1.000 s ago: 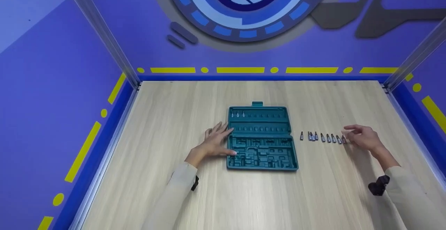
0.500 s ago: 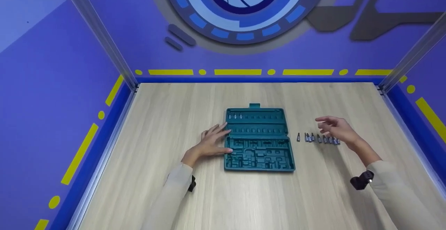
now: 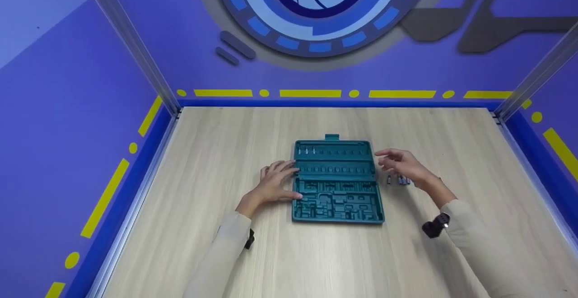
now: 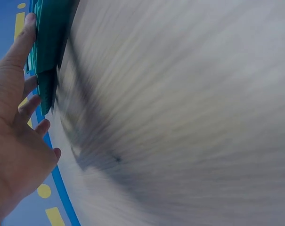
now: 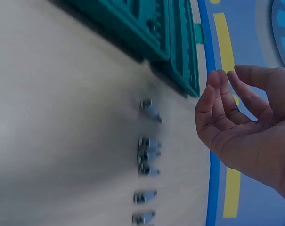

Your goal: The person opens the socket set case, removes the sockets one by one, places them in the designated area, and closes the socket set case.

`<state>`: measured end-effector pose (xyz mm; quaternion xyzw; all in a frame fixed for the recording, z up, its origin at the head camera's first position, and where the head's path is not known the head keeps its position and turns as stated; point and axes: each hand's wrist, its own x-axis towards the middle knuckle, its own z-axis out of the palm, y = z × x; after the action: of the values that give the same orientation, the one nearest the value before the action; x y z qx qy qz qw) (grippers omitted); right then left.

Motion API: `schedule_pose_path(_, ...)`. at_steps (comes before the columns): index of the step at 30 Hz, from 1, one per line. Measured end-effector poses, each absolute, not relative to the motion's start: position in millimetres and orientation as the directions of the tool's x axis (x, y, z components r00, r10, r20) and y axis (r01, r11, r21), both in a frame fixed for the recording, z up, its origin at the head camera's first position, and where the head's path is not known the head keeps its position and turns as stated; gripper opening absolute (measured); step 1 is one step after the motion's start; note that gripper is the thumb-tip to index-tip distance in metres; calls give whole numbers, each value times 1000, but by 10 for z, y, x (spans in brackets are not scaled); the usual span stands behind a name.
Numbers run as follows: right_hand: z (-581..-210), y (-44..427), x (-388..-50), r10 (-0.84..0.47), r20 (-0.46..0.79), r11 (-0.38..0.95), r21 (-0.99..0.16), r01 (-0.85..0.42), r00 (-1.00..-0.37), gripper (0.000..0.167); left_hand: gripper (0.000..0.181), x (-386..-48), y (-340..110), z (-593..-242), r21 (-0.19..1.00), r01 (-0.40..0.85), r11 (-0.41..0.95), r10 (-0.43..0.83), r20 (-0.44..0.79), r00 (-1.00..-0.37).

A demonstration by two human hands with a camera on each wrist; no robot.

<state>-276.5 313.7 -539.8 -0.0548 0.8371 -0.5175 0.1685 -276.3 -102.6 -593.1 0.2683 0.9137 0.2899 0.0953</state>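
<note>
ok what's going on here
A person rests their left hand on the left edge of an open green case. Their right hand hovers near its right edge; whether it holds anything isn't clear. Three metal bits sit in the case's far row, at its left end, and more bits are on the table to the right.

From my station I have the case [image 3: 334, 157] midway between the left and right edges of the tabletop [image 3: 336, 262], three bits [image 3: 307, 151] inside its far left corner. The left hand [image 3: 273, 184] touches its left edge; loose bits [image 3: 401, 180] line up to its right, under the raised right hand [image 3: 404, 165].
</note>
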Motion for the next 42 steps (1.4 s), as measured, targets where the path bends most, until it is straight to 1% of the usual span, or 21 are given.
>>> schedule_pose_path(7,-5520,2670,-2978,-295,-253,438,-893,105,-922,46,82,-2762,-1002,-5911,554,409,725,528,-66,-847)
schedule_pose_path(9,-5549,2557,-3052,-299,-242,432,-897,95,-923,45,82,-2766,-996,-5901,553,401,730,522,-74,-849)
schedule_pose_path(11,-5571,2455,-3125,-301,-214,417,-906,73,-929,43,82,-2770,-993,-5891,554,394,733,517,-77,-853)
schedule_pose_path(17,-5649,2213,-3285,-286,-79,370,-929,-34,-955,40,80,-2773,-996,-5868,564,383,731,513,-84,-854)
schedule_pose_path(23,-5742,1973,-3395,-279,-17,425,-899,-108,-960,35,79,-2764,-1005,-5879,583,367,724,511,-96,-854)
schedule_pose_path(27,-5790,1801,-3437,-277,-18,477,-871,-121,-961,33,79,-2763,-996,-5892,585,361,726,508,-101,-856)
schedule_pose_path(32,-5804,1570,-3465,-229,-62,607,-789,-93,-971,34,79,-2756,-1003,-5891,584,369,723,513,-95,-853)
schedule_pose_path(35,-5829,1448,-3472,-166,-76,662,-748,-54,-983,35,79,-2756,-1009,-5888,587,374,718,518,-91,-851)
schedule_pose_path(38,-5856,1350,-3471,-95,-77,693,-721,-10,-992,36,79,-2756,-1009,-5887,590,374,715,519,-90,-850)
schedule_pose_path(42,-5873,1283,-3471,-31,-92,694,-718,44,-995,36,80,-2755,-998,-5885,593,369,716,517,-96,-850)
